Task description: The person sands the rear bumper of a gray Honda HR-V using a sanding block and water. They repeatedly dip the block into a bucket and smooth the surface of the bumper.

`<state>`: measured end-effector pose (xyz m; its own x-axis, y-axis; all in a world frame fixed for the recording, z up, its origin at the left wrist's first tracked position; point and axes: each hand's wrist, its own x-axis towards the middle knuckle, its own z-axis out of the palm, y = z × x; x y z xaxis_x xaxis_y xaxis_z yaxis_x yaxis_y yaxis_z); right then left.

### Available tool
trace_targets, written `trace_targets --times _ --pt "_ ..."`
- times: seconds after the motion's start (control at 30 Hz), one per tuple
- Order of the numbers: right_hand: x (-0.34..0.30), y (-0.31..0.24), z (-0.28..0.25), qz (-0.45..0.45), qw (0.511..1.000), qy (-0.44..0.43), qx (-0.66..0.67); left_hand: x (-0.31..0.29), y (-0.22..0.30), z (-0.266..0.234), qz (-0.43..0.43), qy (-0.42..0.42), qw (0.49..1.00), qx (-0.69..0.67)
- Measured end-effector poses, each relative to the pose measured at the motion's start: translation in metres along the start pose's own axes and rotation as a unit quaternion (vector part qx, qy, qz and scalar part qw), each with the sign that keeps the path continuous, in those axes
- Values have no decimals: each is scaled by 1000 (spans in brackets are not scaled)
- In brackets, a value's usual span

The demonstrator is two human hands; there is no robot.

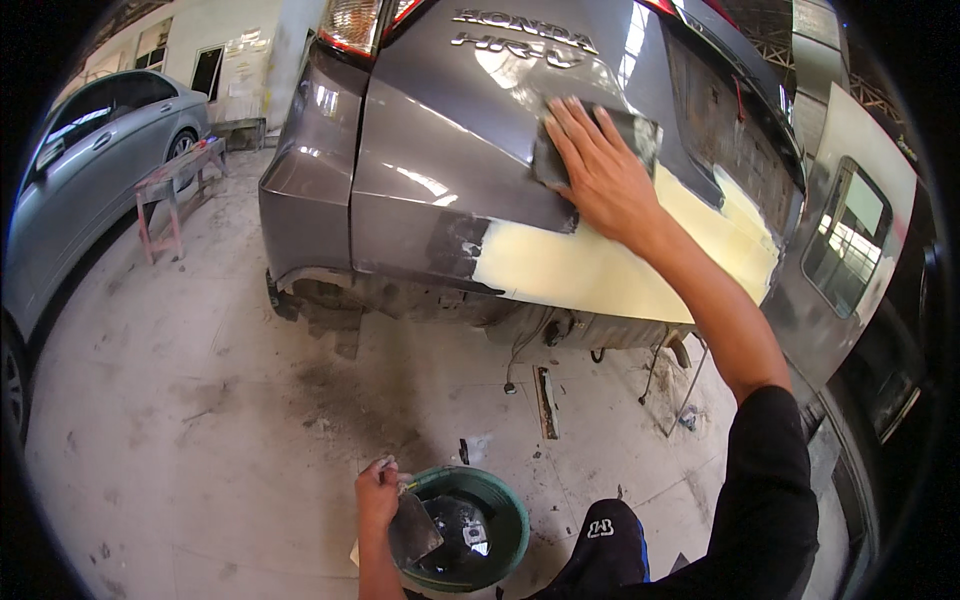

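Observation:
My right hand is spread over a dark sheet of sandpaper, holding it against the rear hatch of a grey car. Just below it, pale yellow filler covers the lower hatch panel. My left hand is closed on a dark, flat, square-edged piece, whose exact kind I cannot make out. That piece hangs over the near left rim of a dark green basin with liquid in it.
At left stand a silver car and a low worn bench. A loose panel with a window leans at right. Wires dangle under the hatch. A narrow strip lies on the dusty floor near the basin.

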<state>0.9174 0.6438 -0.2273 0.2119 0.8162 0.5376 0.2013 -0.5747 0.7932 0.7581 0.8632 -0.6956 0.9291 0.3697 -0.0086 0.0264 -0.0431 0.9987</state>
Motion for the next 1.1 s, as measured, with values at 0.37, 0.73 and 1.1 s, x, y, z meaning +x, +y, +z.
trace_targets --times 0.37,0.73,1.1 --pt "19 -1 -8 4 1000 -5 -21 -4 16 -5 9 11 1000 -2" --pt "16 -1 -4 -19 1000 5 -11 -8 18 -7 -3 1 1000 10" --pt "6 -13 3 0 1000 -2 10 2 -16 -5 21 6 998 64"
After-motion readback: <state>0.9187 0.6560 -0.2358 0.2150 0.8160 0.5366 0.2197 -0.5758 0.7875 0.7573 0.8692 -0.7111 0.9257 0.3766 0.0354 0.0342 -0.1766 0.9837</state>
